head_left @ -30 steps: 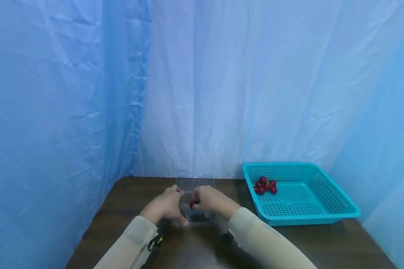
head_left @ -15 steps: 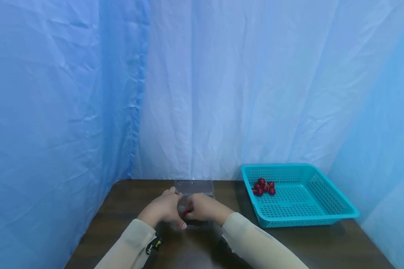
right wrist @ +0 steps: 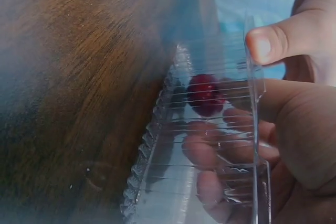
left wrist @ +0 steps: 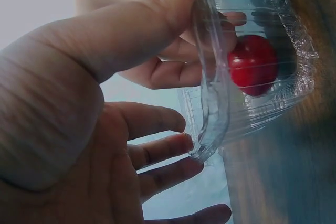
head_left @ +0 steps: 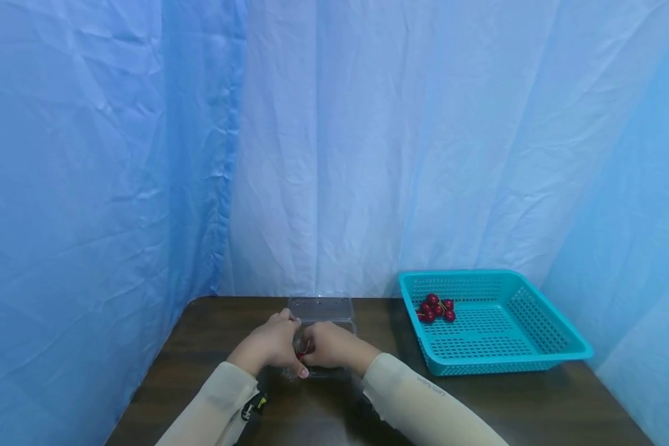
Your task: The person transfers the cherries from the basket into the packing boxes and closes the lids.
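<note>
My left hand [head_left: 273,345] holds the left side of a clear plastic clamshell box [head_left: 326,308], its thumb and fingertips spread along the rim. Inside the box, my right hand [head_left: 333,345] pinches a red cherry [left wrist: 254,65] low against the transparent wall. Through the ribbed plastic, the right wrist view shows the cherry [right wrist: 205,95] at the tip of the right thumb, with other fingers loosely curled below it. Part of the pinch is hidden behind the cherry. The lid stands open at the back, away from me.
A turquoise plastic basket [head_left: 507,365] sits on the right of the dark wooden table [head_left: 212,334], with several cherries [head_left: 436,308] gathered in its left corner. Light blue curtains [head_left: 362,148] hang behind and on both sides.
My right hand has moved down and a little left into the box, carrying the cherry. The left hand has stayed at the box's side.
</note>
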`<state>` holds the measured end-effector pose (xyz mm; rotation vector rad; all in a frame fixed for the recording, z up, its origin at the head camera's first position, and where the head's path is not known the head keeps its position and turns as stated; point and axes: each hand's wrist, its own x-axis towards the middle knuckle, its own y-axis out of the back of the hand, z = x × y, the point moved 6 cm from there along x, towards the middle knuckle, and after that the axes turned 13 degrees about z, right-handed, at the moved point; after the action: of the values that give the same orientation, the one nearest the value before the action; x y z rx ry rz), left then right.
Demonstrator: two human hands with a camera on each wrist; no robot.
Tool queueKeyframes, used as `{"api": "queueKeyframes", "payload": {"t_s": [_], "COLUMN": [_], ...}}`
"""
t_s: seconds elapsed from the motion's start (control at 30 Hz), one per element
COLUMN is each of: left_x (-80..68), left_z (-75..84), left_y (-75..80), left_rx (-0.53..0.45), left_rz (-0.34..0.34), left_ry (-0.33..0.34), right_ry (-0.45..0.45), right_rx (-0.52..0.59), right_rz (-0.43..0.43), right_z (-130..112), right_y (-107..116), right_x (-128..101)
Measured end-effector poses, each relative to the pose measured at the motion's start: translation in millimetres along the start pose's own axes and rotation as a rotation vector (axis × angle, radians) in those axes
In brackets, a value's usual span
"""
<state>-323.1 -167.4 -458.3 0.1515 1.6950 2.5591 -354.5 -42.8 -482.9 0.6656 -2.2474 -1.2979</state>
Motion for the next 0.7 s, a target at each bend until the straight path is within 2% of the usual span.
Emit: {"api": "queueKeyframes", "payload": {"t_s": [0.17,0.3,0.5,0.7], "left_x": [-1.1,-1.5,-1.3,-2.1], "left_z": [1.2,0.7,-1.1,-0.6], "left_y": [0.4,2.0,1.4,0.5], "left_rx": [-0.012,-0.022,-0.002,-0.003], "left_rz": [0.003,0.015,0.023,0.041], "left_ry": [0.016,0.032,0.055,0.065], "right_ry": [-0.009,-0.026,-0.112,-0.176], "right_rx": [-0.005,-0.027,-0.020,0.048], "right_rz": [-0.002,0.021,0.052,0.139], "right_z": [0.7,3.1,14.1,42.9], "right_y": [9.6,30.7,84.5,150.8], "right_x": [-4.4,-5.8,-10.5,-16.1]}}
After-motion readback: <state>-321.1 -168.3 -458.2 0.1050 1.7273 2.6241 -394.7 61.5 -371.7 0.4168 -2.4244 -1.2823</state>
